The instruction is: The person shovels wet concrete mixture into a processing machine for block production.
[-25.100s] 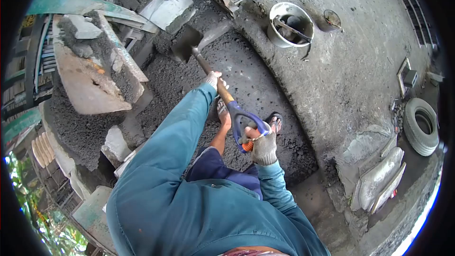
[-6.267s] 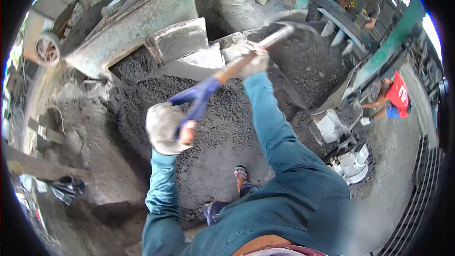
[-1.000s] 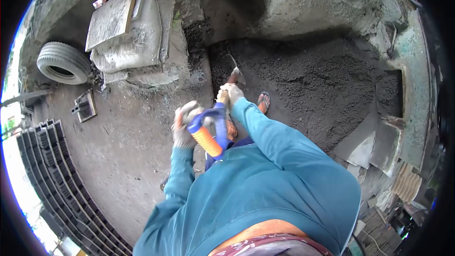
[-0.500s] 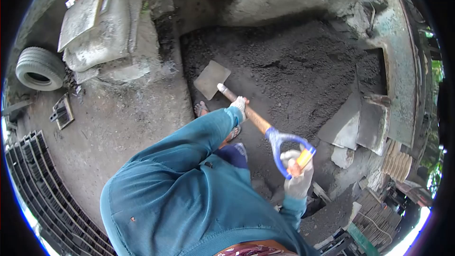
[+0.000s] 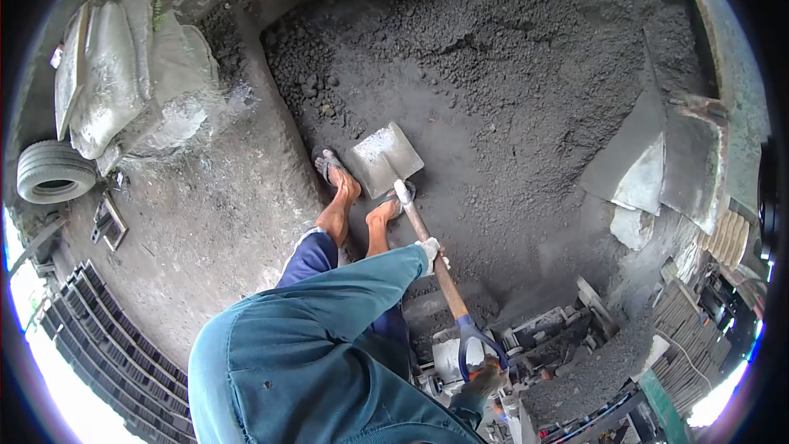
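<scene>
A shovel has a flat, worn metal blade (image 5: 385, 156) near my feet, with no load visible on it. My left hand (image 5: 431, 256), in a pale glove, is wrapped round the wooden shaft (image 5: 445, 284). At the blue D-shaped handle (image 5: 468, 337), my right hand (image 5: 488, 375) is closed on the grip, gloved and in shade. The shaft slants from the blade down toward the lower right. Around the blade lies dark, grainy material (image 5: 526, 90), piled higher toward the back wall.
Sandalled feet (image 5: 335, 171) stand beside the blade, close to a low ledge (image 5: 283, 115). Grey sheets (image 5: 645, 156) lean at the right. A tyre (image 5: 56, 173) and stacked slatted pieces (image 5: 115, 345) are on the left. Machinery-like parts (image 5: 542, 337) sit below the shovel.
The shovel has swung lower and closer to my body, its handle dropping down and slightly left. Both hands keep their hold. The view has shifted, showing more of my legs and the machinery-like parts.
</scene>
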The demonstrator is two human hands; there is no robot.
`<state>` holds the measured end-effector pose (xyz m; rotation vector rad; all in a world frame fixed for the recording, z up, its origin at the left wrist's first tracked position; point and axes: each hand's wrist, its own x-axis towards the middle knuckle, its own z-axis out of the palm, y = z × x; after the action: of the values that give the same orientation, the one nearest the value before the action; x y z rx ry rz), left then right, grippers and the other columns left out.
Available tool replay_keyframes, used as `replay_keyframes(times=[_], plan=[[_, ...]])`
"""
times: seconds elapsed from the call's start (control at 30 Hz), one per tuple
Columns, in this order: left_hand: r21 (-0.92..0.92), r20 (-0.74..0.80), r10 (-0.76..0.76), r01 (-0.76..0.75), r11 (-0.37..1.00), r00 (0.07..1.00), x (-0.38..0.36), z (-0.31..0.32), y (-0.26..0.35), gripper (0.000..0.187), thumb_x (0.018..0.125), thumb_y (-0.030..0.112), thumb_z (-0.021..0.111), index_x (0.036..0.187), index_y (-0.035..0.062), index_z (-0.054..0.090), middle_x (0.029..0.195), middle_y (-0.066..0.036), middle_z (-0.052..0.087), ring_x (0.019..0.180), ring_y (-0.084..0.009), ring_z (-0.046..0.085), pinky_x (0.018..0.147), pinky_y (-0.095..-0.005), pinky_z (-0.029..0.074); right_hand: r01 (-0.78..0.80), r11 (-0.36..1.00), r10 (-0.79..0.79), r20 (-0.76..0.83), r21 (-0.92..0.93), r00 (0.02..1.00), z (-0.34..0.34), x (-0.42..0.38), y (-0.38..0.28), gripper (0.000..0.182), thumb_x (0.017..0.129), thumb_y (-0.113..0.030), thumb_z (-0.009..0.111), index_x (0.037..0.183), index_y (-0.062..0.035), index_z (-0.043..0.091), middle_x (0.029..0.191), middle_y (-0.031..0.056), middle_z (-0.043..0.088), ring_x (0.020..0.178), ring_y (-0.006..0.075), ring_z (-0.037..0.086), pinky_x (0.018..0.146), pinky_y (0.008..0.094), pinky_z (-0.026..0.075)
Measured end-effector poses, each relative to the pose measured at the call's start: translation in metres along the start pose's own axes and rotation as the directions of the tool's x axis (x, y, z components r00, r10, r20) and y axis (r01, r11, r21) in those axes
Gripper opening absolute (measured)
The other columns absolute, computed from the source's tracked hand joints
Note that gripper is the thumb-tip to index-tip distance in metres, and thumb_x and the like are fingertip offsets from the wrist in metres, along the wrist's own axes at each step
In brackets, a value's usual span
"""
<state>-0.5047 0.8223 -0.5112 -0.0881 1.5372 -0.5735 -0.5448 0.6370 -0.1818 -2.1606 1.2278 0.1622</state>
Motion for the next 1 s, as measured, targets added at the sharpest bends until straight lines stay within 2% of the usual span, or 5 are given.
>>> replay_keyframes(times=[0.1,0.47,0.5,0.63,1.0], plan=[[0.029,-0.018,0.067,-0.066,0.997,0.998,0.001,-0.003,-0.007,0.005,0.087,0.008,0.053,0.090,0.0065,0.049,0.075,-0.016,0.051,0.058,-0.0358,0.060,0.054,-0.0551,0.057,-0.181,0.983,0.171,-0.193,-0.032,0.966,0.013,0.037,0.040,0.034,0.078,-0.009,0.074,0.105,0.0039,0.059,0.082,0.0095,0.064,0.058,0.0183,0.060,0.044,0.0303,0.049],[0.074,-0.154,0.512,-0.507,0.859,0.845,0.016,-0.048,0.149,0.028,0.087,0.016,0.056,0.108,-0.0002,0.067,0.079,-0.017,0.067,0.062,-0.0331,0.067,0.050,-0.0481,0.055,-0.337,0.930,0.356,0.121,-0.148,0.927,0.186,0.034,0.064,0.021,0.082,-0.011,0.077,0.098,-0.0039,0.066,0.089,0.0063,0.066,0.065,0.0183,0.061,0.049,0.0309,0.052],[0.492,-0.359,0.639,-0.444,0.749,0.680,0.140,-0.106,0.188,0.029,0.086,0.022,0.058,0.097,-0.0023,0.069,0.087,-0.019,0.069,0.070,-0.0303,0.069,0.060,-0.0447,0.056,-0.426,0.898,0.440,0.241,-0.110,0.865,0.212,0.046,0.101,0.019,0.081,-0.011,0.078,0.094,-0.0057,0.065,0.081,0.0047,0.062,0.057,0.0181,0.057,0.048,0.0328,0.049],[0.243,-0.244,0.453,-0.398,0.884,0.857,0.065,-0.133,0.265,0.009,0.090,0.010,0.050,0.096,0.0049,0.052,0.077,-0.018,0.058,0.057,-0.0346,0.062,0.051,-0.0521,0.055,-0.589,0.800,0.485,0.458,0.113,0.745,0.288,0.020,0.227,0.015,0.084,-0.010,0.072,0.073,-0.0111,0.060,0.064,0.0031,0.055,0.047,0.0198,0.051,0.041,0.0354,0.046],[0.477,-0.355,0.724,-0.552,0.684,0.591,-0.017,-0.164,0.370,0.013,0.084,0.013,0.057,0.091,0.0019,0.060,0.073,-0.014,0.062,0.060,-0.0289,0.063,0.053,-0.0464,0.051,-0.657,0.744,0.415,0.687,0.122,0.597,0.334,-0.134,0.125,0.016,0.081,-0.007,0.072,0.080,-0.0128,0.057,0.070,0.0022,0.054,0.060,0.0211,0.055,0.056,0.0360,0.049]])
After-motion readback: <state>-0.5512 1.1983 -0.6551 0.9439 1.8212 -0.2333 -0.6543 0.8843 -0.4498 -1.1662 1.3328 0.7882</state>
